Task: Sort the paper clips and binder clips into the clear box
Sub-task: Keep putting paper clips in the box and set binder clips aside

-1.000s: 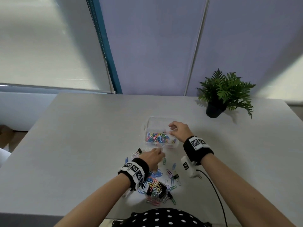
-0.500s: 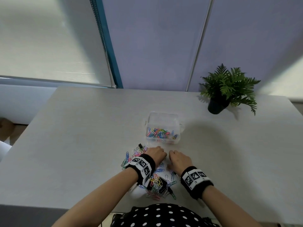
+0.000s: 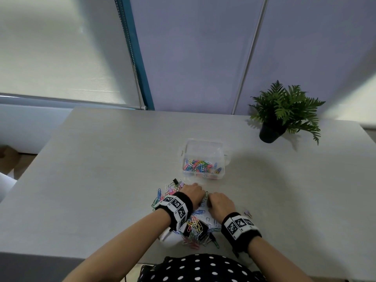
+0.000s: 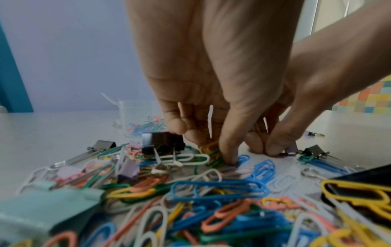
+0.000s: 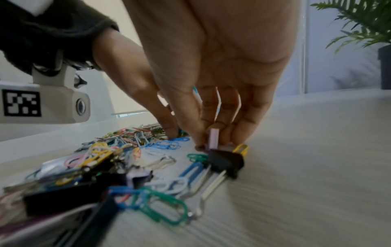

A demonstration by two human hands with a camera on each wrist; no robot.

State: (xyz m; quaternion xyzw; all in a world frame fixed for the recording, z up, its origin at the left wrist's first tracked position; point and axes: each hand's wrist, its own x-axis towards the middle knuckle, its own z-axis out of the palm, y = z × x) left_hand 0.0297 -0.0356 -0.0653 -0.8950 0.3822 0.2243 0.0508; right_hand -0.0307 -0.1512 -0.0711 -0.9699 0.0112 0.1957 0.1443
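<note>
Head view: both hands work over a scattered pile of paper clips (image 3: 195,226) and binder clips on the near part of the grey table (image 3: 101,159). The left hand (image 3: 192,195) and right hand (image 3: 220,203) sit side by side, knuckles up, fingers curled down onto the pile, almost touching. The clear box (image 3: 204,157) stands just beyond the hands, apart from them, open, with coloured paper clips lying in its near half. A potted plant (image 3: 282,112) stands at the far right of the table. Left wrist view: the left hand (image 4: 203,93) points its fingers down; the thumb and fingertips (image 4: 229,157) close on a small bunch of yellow and green paper clips (image 4: 212,150) resting on the pile. A black binder clip (image 4: 162,142) lies just left of that bunch. The clear box (image 4: 135,120) shows behind, blurred. The right hand (image 4: 300,103) reaches in beside it, fingertips on the table. Right wrist view: the right hand (image 5: 213,80) pinches a pale pink binder clip (image 5: 213,138) between thumb and fingers, holding it upright just above a black binder clip (image 5: 225,161) that lies on the table with its silver handles pointing toward the camera. A yellow paper clip (image 5: 241,148) lies just behind it.
</note>
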